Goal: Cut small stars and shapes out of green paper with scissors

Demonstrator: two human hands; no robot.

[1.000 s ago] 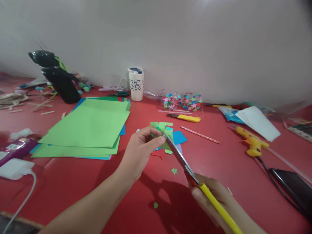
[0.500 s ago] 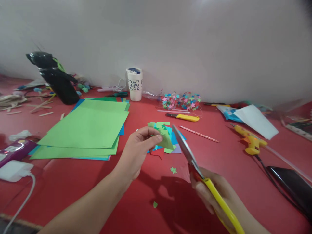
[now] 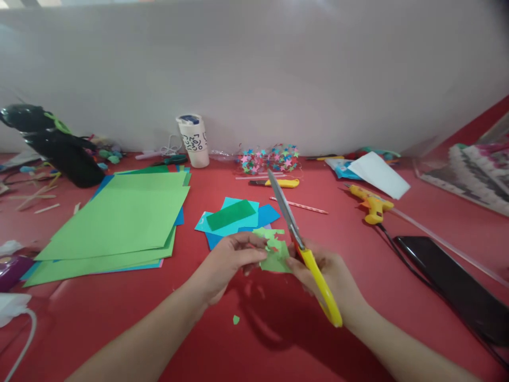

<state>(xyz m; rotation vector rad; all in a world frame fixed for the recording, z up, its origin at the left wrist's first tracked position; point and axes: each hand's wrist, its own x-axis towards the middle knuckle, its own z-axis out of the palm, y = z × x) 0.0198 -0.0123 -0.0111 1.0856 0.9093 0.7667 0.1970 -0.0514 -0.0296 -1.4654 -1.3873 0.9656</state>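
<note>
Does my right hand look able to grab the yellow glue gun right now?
Probably not: your right hand holds the scissors and touches green paper, though nothing seems to block the way to the glue gun.

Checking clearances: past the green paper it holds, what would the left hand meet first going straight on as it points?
Most likely the right hand, at the opposite side of the green paper; depth is hard to judge here.

It's a craft workspace (image 3: 222, 350) — scissors (image 3: 313, 269), glue gun (image 3: 374, 205).
</note>
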